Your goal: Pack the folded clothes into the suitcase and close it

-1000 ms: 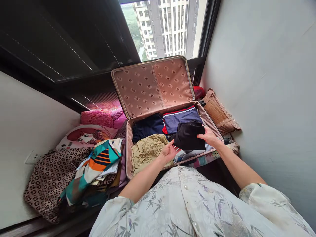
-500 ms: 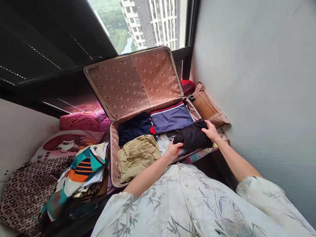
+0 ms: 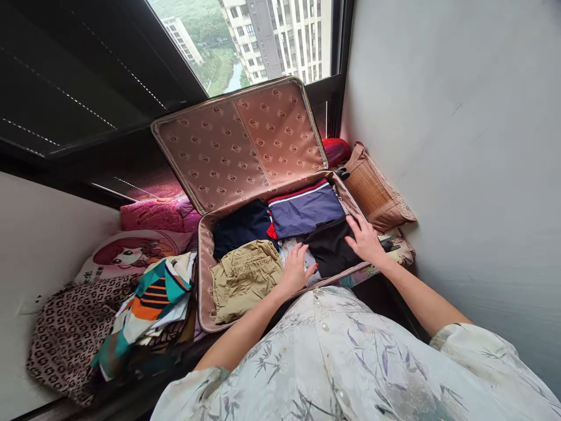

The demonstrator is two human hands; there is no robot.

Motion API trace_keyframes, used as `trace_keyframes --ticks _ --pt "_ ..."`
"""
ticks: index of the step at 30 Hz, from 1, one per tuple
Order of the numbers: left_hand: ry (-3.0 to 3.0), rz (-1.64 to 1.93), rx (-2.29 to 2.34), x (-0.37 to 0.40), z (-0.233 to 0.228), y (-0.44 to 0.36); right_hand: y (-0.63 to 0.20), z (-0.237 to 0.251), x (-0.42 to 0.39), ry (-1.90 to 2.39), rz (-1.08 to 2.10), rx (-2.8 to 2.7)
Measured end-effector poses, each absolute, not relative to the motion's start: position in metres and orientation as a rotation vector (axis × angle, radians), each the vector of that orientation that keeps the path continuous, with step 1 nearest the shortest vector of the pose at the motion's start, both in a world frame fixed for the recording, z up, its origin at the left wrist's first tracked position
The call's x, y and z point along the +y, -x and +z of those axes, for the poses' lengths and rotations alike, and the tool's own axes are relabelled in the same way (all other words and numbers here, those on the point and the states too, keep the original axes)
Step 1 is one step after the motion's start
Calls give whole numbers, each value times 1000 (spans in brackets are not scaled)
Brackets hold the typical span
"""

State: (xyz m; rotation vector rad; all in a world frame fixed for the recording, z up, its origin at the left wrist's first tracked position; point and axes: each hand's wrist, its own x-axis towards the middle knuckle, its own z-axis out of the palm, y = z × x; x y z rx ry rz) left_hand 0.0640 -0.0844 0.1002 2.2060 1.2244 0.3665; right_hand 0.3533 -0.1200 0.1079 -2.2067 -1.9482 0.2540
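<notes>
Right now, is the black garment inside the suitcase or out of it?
In. The black garment lies folded in the suitcase, right hand flat on it, left hand beside it.

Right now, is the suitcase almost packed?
Partly. The open suitcase already holds khaki shorts, a dark navy garment and a blue piece with red trim. The right hand presses flat on a folded black garment; the left hand rests beside it. A pile of colourful clothes lies outside.
</notes>
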Motion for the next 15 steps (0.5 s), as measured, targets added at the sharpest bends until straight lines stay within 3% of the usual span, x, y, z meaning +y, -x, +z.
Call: trace_keyframes --ticks 5,11,15 --pt "-2650 81 964 -64 97 -115 -331 76 -137 2414 557 -2212" --pt "-2552 -399 902 -33 43 -151 -352 50 -119 2556 1133 -2129" --pt "-2481 -432 918 -27 24 -151 -357 38 -113 2608 1148 -2167"
